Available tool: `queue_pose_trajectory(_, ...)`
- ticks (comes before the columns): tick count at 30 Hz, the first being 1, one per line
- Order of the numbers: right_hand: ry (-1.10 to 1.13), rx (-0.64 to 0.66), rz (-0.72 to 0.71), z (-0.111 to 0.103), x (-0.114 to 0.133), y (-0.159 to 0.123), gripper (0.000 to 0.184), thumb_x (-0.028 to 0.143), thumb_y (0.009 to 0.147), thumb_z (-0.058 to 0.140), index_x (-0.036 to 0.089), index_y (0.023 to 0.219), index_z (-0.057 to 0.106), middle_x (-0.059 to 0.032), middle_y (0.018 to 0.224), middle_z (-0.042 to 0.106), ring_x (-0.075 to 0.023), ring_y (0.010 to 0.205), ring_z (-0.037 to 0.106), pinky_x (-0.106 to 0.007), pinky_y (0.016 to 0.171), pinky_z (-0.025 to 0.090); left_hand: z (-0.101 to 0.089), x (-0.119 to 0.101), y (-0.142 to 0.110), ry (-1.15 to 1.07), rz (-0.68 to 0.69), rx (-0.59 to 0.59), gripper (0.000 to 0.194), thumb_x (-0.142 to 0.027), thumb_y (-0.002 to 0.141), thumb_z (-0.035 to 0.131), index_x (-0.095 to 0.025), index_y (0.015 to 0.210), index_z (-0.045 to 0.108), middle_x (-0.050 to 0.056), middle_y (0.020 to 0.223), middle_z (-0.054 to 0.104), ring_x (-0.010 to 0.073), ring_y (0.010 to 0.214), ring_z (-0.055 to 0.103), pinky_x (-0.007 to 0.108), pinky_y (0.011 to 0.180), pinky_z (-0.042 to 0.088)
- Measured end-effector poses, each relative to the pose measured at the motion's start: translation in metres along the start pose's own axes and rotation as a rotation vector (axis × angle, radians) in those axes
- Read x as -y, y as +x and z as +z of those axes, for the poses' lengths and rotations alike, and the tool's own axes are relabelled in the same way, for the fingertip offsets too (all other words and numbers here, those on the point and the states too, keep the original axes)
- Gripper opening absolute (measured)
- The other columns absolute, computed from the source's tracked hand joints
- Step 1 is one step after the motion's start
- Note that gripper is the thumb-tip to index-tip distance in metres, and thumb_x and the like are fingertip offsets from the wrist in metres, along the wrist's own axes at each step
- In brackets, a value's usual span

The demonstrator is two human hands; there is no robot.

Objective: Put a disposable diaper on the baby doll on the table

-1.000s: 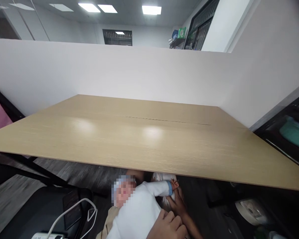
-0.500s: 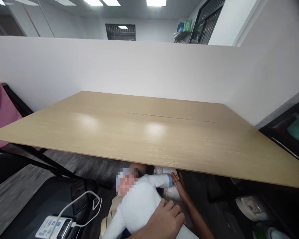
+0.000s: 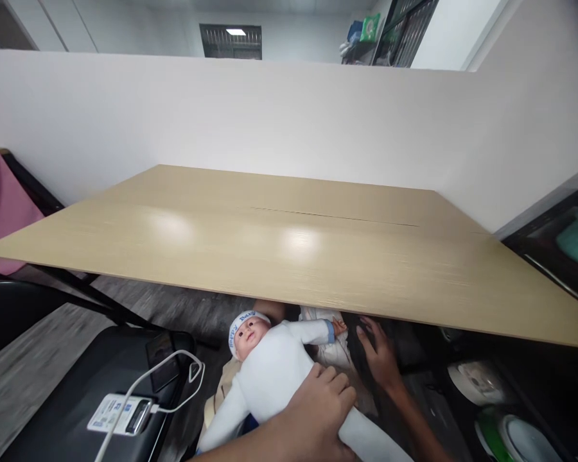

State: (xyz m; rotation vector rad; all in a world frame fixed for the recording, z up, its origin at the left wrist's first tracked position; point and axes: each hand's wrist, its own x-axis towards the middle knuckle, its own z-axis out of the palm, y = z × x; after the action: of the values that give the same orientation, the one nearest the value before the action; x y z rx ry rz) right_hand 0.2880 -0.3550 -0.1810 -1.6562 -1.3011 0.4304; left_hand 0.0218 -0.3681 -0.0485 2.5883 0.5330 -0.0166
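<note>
Drawn back from the hand [image 3: 338, 326] of the doll [image 3: 277, 362], which it held a moment ago, the right grip [image 3: 381, 360] is released, fingers spread just beside it; the left grip [image 3: 320, 401] has stayed curled around the doll's hip. Beyond both grips spreads the bench [image 3: 270, 256]; left of them sits a black chair [image 3: 77, 385]. The doll lies below the bench's near edge, under the left grip, head up and to the left of it. Its body looks light and soft, probably stuffed, and unlikely to slip; the head and hand seem firmer. It is best taken round the trunk, with the head supported. It is clad in white, with a blue cuff [image 3: 330, 331] and a pale, blue-lettered headband [image 3: 238, 324].
</note>
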Motion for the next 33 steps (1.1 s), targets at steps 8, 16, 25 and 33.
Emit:
queue_pose_trajectory(8,-0.304,0.606,-0.482,0.022,0.097,0.021,0.062,0.028,0.101,0.063,0.027,0.161,0.051,-0.0111,0.159,0.061,-0.0308,0.147,0.055,-0.049,0.126,0.042,0.000,0.002,-0.002,-0.016,0.041,-0.025,0.061,-0.060,0.081,0.084,-0.019,0.120,0.062,0.010,0.127,0.068,0.0308,0.112,0.062,0.044,0.098,0.042)
queue_pose_trajectory(16,-0.526,0.909,-0.415,0.066,0.174,0.047,0.022,0.021,0.091,0.062,0.022,0.113,0.063,-0.0075,0.109,0.077,-0.0271,0.097,0.073,-0.033,0.080,0.046,-0.002,0.009,-0.017,0.072,0.113,-0.083,0.051,-0.060,0.089,0.083,-0.028,0.125,0.068,0.004,0.125,0.069,0.0270,0.107,0.061,0.041,0.089,0.038)
queue_pose_trajectory(25,-0.031,0.694,-0.293,0.043,0.232,0.023,0.040,0.012,0.076,0.056,0.024,0.112,0.065,-0.0018,0.104,0.076,-0.0220,0.093,0.068,-0.029,0.080,0.045,-0.018,0.004,-0.097,-0.018,0.250,-0.491,0.035,-0.033,0.109,0.066,-0.040,0.144,0.064,0.000,0.121,0.076,0.0187,0.110,0.067,0.036,0.116,0.049)
queue_pose_trajectory(33,0.479,0.183,-0.002,-0.016,0.244,0.009,0.035,0.023,0.078,0.057,0.024,0.112,0.066,-0.0013,0.099,0.071,-0.0215,0.085,0.063,-0.028,0.071,0.050,-0.029,0.056,-0.158,0.085,-0.192,-1.184,0.065,-0.021,0.090,0.078,-0.028,0.148,0.049,0.016,0.136,0.060,0.0337,0.129,0.063,0.054,0.101,0.063)
